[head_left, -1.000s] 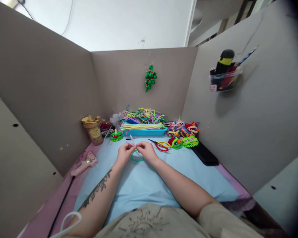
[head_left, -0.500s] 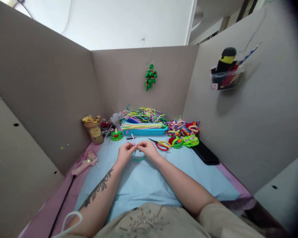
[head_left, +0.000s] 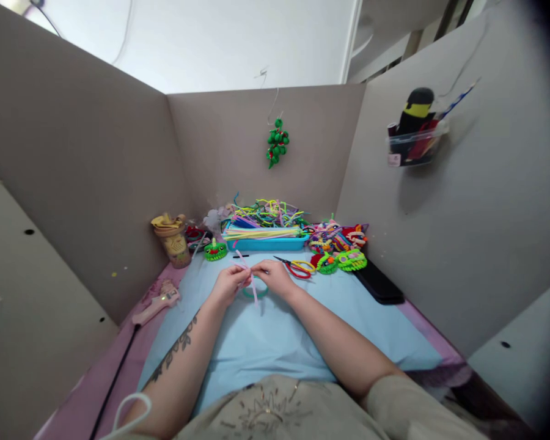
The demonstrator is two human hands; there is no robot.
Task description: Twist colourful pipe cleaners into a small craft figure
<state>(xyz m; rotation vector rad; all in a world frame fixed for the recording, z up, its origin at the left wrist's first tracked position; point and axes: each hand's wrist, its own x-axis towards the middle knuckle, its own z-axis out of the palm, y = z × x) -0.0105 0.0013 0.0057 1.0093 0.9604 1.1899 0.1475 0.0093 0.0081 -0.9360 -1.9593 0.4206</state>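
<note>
Between your two hands, over the light blue mat [head_left: 266, 330] on the bench, your left hand [head_left: 227, 285] and right hand [head_left: 275, 278] meet, fingers pinched shut on a pink pipe cleaner [head_left: 252, 282]. A green ring [head_left: 256, 292] sits just under your fingers. Beyond your right fingers lie scissors [head_left: 296, 267]; further back, a blue tray [head_left: 266, 243] of pipe cleaners.

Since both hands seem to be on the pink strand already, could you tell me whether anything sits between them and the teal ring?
Nothing visible does. The left hand and right hand pinch the pink strand directly at the teal ring; the scissors lie apart.
</note>
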